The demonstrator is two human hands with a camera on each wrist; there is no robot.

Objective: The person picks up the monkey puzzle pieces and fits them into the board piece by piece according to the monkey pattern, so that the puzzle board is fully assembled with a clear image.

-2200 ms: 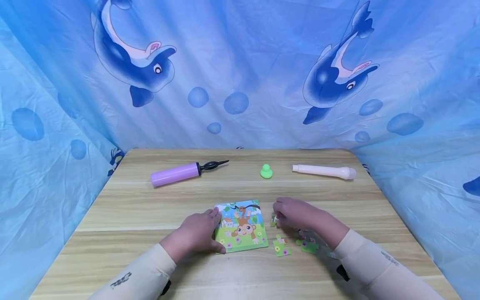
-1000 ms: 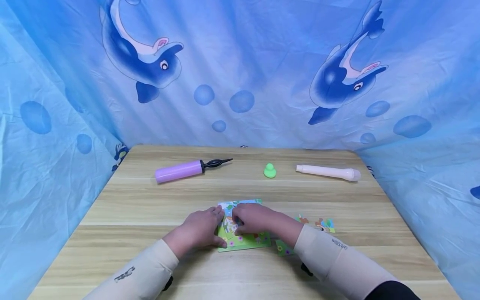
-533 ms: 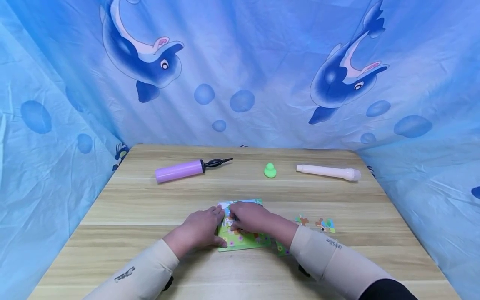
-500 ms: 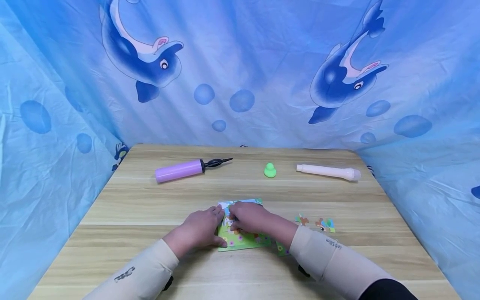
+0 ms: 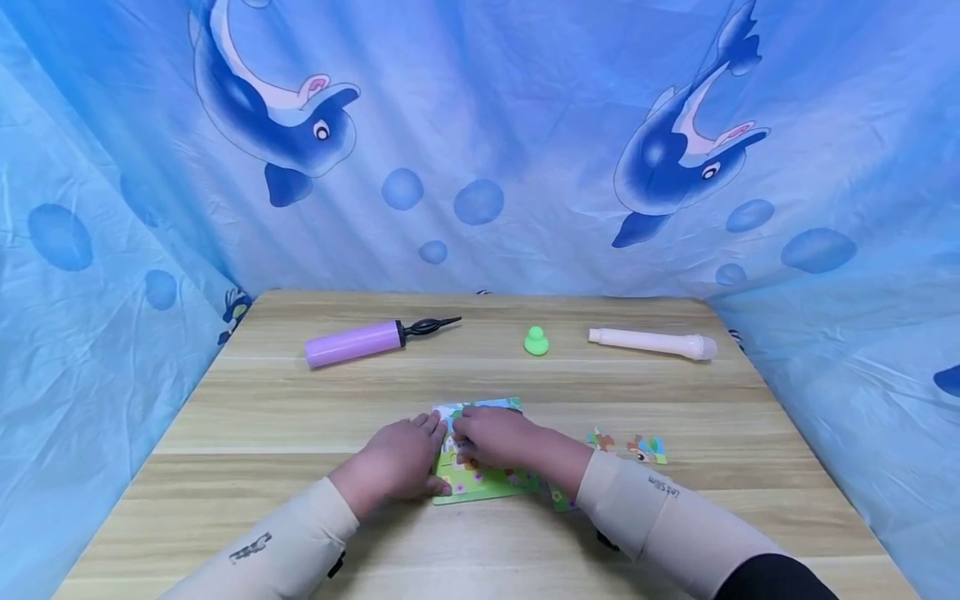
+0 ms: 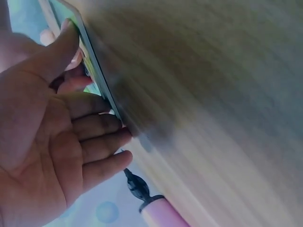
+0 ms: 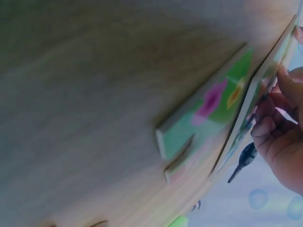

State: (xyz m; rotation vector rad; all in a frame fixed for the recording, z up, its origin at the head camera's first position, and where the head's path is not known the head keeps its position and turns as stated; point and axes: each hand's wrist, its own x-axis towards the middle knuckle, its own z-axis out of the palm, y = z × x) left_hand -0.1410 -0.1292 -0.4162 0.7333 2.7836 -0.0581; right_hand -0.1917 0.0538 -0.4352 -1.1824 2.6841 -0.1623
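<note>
A square jigsaw puzzle board with a cartoon monkey picture lies on the table. My left hand rests against its left side, fingers fairly straight, thumb at the near left corner. In the left wrist view the fingertips touch the board's edge. Over the board's upper left part is my right hand, fingers curled, seemingly pinching a puzzle piece against the picture; the hand hides most of it. A loose green puzzle piece with a pink flower lies beside the board, partly under the right forearm in the head view.
More loose puzzle pieces lie right of the board. Farther back are a purple hand pump with a black nozzle, a small green knob-shaped object and a pale pink microphone-shaped stick. A blue dolphin-print curtain surrounds the wooden table.
My right hand has moved left from the loose pieces onto the board with a piece, then shifted slightly left there. The left hand has kept its place at the board's left edge.
</note>
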